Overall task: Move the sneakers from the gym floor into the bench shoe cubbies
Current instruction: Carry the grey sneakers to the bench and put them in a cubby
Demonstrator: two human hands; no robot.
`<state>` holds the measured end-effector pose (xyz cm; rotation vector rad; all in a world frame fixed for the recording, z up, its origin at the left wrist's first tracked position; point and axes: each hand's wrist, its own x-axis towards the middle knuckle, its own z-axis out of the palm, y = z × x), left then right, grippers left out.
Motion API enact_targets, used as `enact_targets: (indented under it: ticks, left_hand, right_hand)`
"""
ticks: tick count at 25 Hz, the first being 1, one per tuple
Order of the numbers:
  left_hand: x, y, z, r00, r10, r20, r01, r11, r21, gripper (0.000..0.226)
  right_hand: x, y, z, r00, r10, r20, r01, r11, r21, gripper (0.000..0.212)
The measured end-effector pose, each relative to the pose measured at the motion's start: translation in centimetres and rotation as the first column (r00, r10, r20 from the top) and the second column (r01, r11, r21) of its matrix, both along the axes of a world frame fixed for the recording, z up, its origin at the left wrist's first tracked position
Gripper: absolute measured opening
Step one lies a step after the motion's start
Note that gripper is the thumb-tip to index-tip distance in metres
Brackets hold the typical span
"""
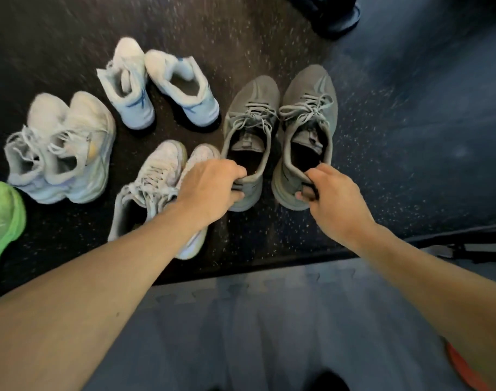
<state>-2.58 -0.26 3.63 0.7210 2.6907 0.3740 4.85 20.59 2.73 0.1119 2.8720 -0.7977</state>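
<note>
Two grey sneakers stand side by side on the dark speckled gym floor [269, 38], toes pointing away from me. My left hand [210, 187] grips the heel collar of the left grey sneaker [252, 108]. My right hand [337, 196] pinches the heel of the right grey sneaker [308, 97], fingers inside the collar. Both soles look to be on or just off the floor; I cannot tell which. No bench or cubbies show in this view.
A white pair [153, 176] lies under my left forearm. Further left lie a white and pale-blue pair [71, 142], a white pair with blue trim [156, 83] behind it, and a green shoe [1, 218] at the edge. A dark slide sandal [339, 18] lies top right. Blue foam mats [269, 320] lie below me.
</note>
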Motion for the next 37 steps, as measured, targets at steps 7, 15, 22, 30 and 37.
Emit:
enact_targets:
  ticks: [7, 15, 22, 30, 37]
  left_hand:
    - [-7.3, 1.2, 23.1, 0.978, -0.010, -0.208, 0.024, 0.997, 0.068, 0.033]
    - [-11.0, 2.2, 52.4, 0.886, 0.042, -0.461, 0.028, 0.989, 0.144, 0.020]
    - [-8.9, 1.7, 77.1, 0.794, 0.073, -0.603, 0.025, 0.988, 0.153, 0.023]
    - [-1.7, -1.1, 97.0, 0.679, 0.068, -0.731, 0.072, 0.985, 0.159, 0.031]
    - [6.5, -4.4, 103.8, 0.635, 0.071, -0.769, 0.079, 0.985, 0.156, 0.028]
  right_hand:
    - [-6.6, 2.7, 22.0, 0.975, 0.016, -0.221, -0.020, 1.000, -0.015, 0.011]
    - [-11.5, 4.9, 50.8, 0.884, 0.084, -0.459, -0.027, 0.991, 0.129, 0.013]
    - [-9.1, 5.4, 75.3, 0.777, 0.187, -0.601, -0.050, 0.970, 0.238, 0.017]
    - [-2.0, 2.9, 95.7, 0.656, 0.214, -0.724, 0.035, 0.950, 0.312, 0.011]
    - [6.6, -0.4, 101.6, 0.631, 0.217, -0.745, 0.053, 0.946, 0.321, 0.010]
